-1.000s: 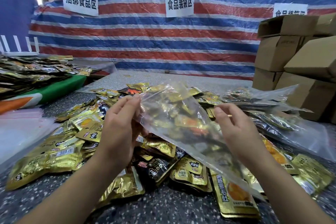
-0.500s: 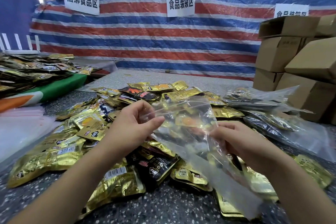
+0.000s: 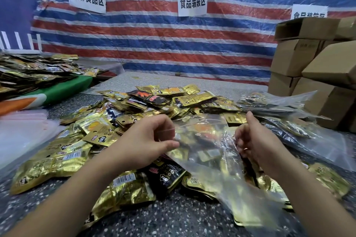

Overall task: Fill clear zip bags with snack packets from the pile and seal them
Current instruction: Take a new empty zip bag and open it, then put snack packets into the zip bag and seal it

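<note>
head view
surface: dark speckled stone-look tabletop [image 3: 173,217], wide pile of gold and black foil snack packets [image 3: 134,113] spread over its middle
left side: stack of flat clear plastic bags with pink strip [image 3: 21,132] at the table's left edge; second heap of gold packets [image 3: 34,71] on a green-covered table beyond
right side: filled clear bags [image 3: 285,113] lying flat behind the right hand; brown cardboard boxes [image 3: 316,67] stacked further right
room: red, white and blue striped tarpaulin wall [image 3: 173,40] with white paper signs [image 3: 192,2] taped on
task thing: thin clear zip bag [image 3: 208,148] held between both hands just above the pile, packets visible through it, lower end trailing toward the camera
left hand [image 3: 142,144]: forearm in from bottom left, thumb and curled fingers pinching the bag's left edge
right hand [image 3: 256,140]: forearm in from bottom right, fingers curled onto the bag's right edge, thumb sticking up
bag mouth: sealed or not, cannot tell
</note>
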